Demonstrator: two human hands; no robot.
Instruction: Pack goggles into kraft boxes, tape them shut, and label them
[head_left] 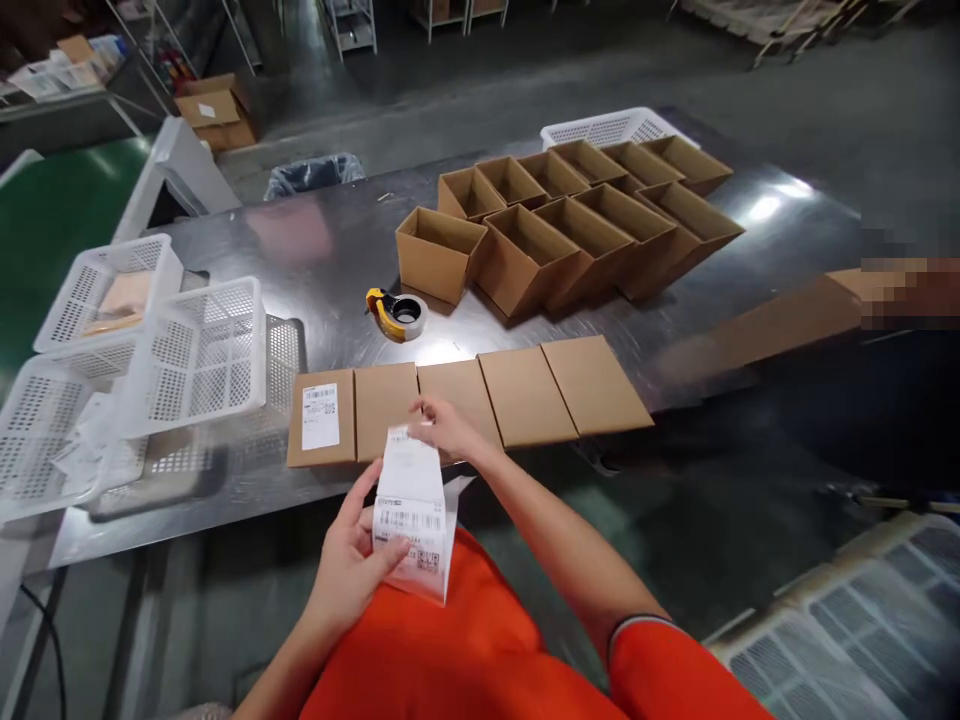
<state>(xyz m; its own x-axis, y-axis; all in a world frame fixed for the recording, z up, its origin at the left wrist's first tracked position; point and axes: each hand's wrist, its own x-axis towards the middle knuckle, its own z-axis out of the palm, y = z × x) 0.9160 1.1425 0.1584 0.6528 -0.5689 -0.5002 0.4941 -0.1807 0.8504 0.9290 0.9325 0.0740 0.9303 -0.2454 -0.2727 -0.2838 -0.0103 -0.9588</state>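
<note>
My left hand (352, 560) is closed round a strip of white shipping labels (411, 490) printed with barcodes and a QR code. At the strip's upper end, the fingers of my right hand (448, 428) pinch the top label's edge. Just beyond lies a row of closed cardboard boxes (529, 395) along the table's near edge. The leftmost box (345, 420) bears a white label (320, 416); on the others no label shows, though my right hand covers part of the middle ones. Behind the row sits a yellow tape dispenser (396, 315) with a roll of clear tape.
Open cardboard boxes (525, 258) stand in two rows at the back, before a white basket (600, 130). White plastic baskets (199, 350) crowd the left end of the metal table (337, 250). At right, another person's hand (911, 290) holds cardboard (780, 320).
</note>
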